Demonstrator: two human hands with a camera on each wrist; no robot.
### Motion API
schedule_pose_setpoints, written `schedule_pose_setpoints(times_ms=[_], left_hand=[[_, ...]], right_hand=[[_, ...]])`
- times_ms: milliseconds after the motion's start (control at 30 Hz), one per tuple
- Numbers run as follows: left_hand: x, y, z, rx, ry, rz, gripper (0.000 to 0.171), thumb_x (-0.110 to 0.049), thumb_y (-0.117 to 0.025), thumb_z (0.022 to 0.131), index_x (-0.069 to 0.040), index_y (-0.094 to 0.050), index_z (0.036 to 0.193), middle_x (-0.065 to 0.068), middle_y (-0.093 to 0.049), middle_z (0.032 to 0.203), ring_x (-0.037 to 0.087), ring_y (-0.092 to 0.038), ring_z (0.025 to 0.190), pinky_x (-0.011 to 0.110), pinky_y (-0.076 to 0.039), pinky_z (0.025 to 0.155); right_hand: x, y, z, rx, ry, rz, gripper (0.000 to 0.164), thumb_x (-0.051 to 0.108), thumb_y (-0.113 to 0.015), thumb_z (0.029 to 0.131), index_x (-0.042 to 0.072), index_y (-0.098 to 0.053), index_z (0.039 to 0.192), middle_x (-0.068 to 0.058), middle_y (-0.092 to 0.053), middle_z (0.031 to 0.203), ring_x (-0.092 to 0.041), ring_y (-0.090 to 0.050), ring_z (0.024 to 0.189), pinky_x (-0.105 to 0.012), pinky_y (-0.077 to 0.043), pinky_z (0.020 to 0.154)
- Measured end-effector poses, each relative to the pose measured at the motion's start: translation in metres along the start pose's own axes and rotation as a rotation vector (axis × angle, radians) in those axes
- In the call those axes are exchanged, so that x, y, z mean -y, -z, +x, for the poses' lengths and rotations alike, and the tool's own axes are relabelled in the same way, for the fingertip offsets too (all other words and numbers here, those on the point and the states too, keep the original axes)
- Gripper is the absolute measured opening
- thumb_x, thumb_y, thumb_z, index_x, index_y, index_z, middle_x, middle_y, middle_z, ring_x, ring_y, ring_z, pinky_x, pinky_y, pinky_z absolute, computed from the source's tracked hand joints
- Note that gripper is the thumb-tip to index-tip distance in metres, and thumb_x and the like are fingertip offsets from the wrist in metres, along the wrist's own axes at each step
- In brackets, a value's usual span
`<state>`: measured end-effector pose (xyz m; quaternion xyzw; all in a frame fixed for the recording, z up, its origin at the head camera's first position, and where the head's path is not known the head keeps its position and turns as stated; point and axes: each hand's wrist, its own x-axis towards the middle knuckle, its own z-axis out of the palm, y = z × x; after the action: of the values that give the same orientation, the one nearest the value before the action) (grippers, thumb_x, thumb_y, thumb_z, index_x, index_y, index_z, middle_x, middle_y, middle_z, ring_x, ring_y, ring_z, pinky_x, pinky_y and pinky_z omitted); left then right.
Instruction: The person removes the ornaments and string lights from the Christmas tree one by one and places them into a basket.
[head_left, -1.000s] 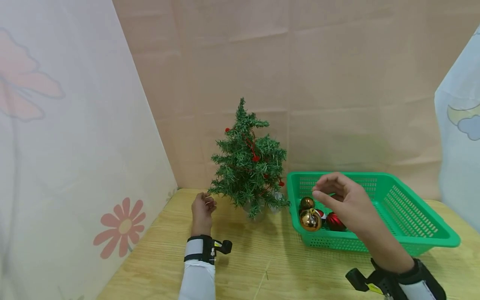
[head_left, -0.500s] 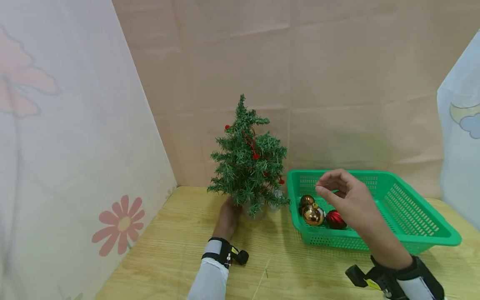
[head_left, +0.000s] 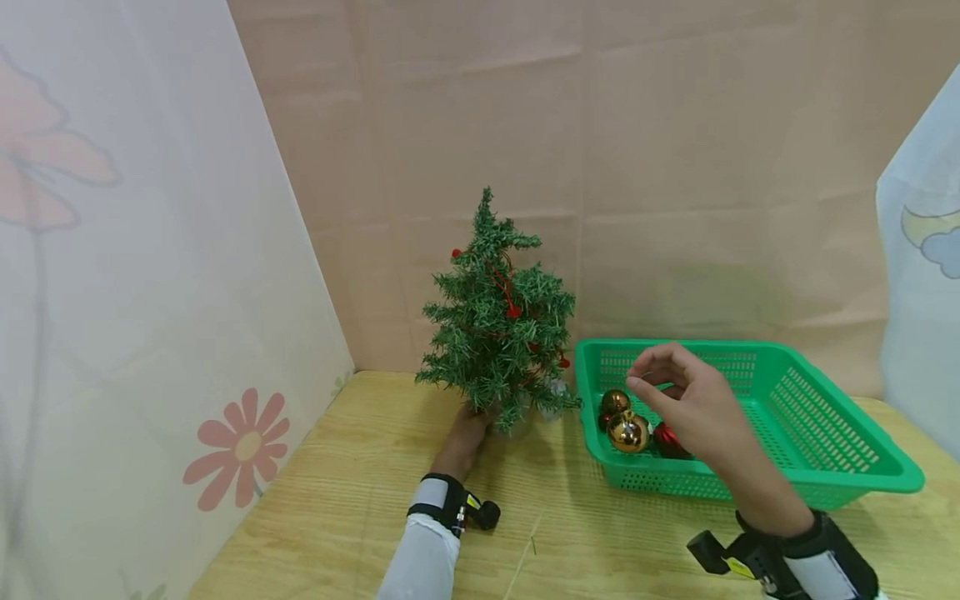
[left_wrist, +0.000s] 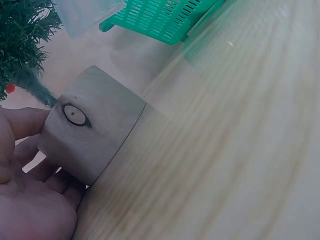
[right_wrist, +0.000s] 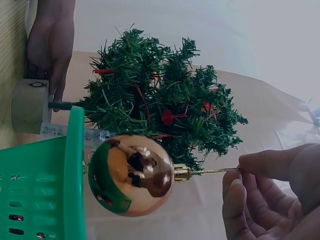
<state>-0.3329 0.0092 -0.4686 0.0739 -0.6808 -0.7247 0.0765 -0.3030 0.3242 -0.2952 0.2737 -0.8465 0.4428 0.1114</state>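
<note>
My right hand pinches a thin gold string between thumb and finger. From that string hangs a shiny gold bauble, seen in the head view over the left end of the green basket. A small artificial Christmas tree stands left of the basket, with red berry sprigs among its branches. Low at the tree, my left hand holds its round wooden base, with fingers around the side and along the top edge. Branches hide part of that hand in the head view.
Inside the basket lie a darker gold bauble and a red bauble. A clear plastic container stands between tree and basket. Behind the wooden table hangs a beige cloth, with a flowered sheet at left.
My left hand has moved right, from beside the tree in to its base, and taken hold there. The right hand stays nearly still while the gold bauble has swung slightly.
</note>
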Motion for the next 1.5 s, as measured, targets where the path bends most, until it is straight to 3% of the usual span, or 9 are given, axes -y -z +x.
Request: schedule_pose_setpoints(times_ms=[233,467,800,1167,1400,1500], left_hand=[[0.003,-0.001,0.001,-0.004,-0.002,0.003,0.048,-0.025,-0.055,0.103,-0.010,-0.046,0.148,0.012,-0.046,0.151,0.024,-0.046,0.131,0.037,-0.042,0.099],[0.003,0.000,0.002,-0.027,0.000,-0.012,0.039,-0.020,-0.055,0.102,-0.007,-0.053,0.139,0.007,-0.057,0.133,0.023,-0.052,0.114,0.030,-0.045,0.088],[0.002,0.000,0.004,-0.032,0.016,-0.004,0.040,-0.017,-0.054,0.103,-0.002,-0.050,0.140,0.007,-0.056,0.132,0.020,-0.052,0.111,0.032,-0.045,0.088],[0.002,0.001,0.004,-0.034,0.019,-0.021,0.040,-0.018,-0.055,0.102,-0.005,-0.051,0.140,0.006,-0.055,0.134,0.016,-0.050,0.110,0.031,-0.042,0.090],[0.002,0.001,0.003,-0.040,0.015,-0.023,0.030,-0.017,-0.056,0.102,-0.004,-0.056,0.128,0.001,-0.056,0.111,0.016,-0.051,0.096,0.029,-0.043,0.083],[0.002,0.002,0.004,-0.040,0.014,-0.029,0.029,-0.015,-0.057,0.101,-0.004,-0.057,0.128,0.000,-0.056,0.110,0.016,-0.051,0.095,0.029,-0.043,0.083]], right_hand=[[-0.002,-0.005,0.001,0.050,0.001,-0.009,0.019,0.026,-0.064,0.098,0.014,-0.060,0.111,-0.004,-0.069,0.105,0.004,-0.060,0.089,-0.022,-0.051,0.071],[-0.004,-0.009,0.003,0.104,-0.019,-0.016,0.019,0.026,-0.065,0.098,0.014,-0.060,0.111,-0.004,-0.070,0.105,-0.001,-0.061,0.088,-0.025,-0.051,0.067],[-0.011,-0.016,0.006,0.224,-0.054,-0.047,0.017,0.022,-0.065,0.097,0.013,-0.061,0.111,-0.004,-0.068,0.108,-0.019,-0.064,0.095,-0.031,-0.053,0.066],[-0.021,-0.024,0.008,0.325,-0.035,-0.128,0.013,0.016,-0.065,0.096,0.015,-0.062,0.109,0.000,-0.067,0.101,-0.014,-0.062,0.090,-0.029,-0.051,0.066],[-0.027,-0.029,0.008,0.337,-0.029,-0.166,0.013,0.013,-0.064,0.096,0.014,-0.063,0.109,0.000,-0.067,0.100,-0.013,-0.063,0.088,-0.029,-0.051,0.067],[-0.028,-0.031,0.007,0.340,-0.034,-0.183,0.012,0.013,-0.064,0.096,0.014,-0.064,0.108,0.001,-0.067,0.100,-0.013,-0.063,0.086,-0.029,-0.051,0.066]])
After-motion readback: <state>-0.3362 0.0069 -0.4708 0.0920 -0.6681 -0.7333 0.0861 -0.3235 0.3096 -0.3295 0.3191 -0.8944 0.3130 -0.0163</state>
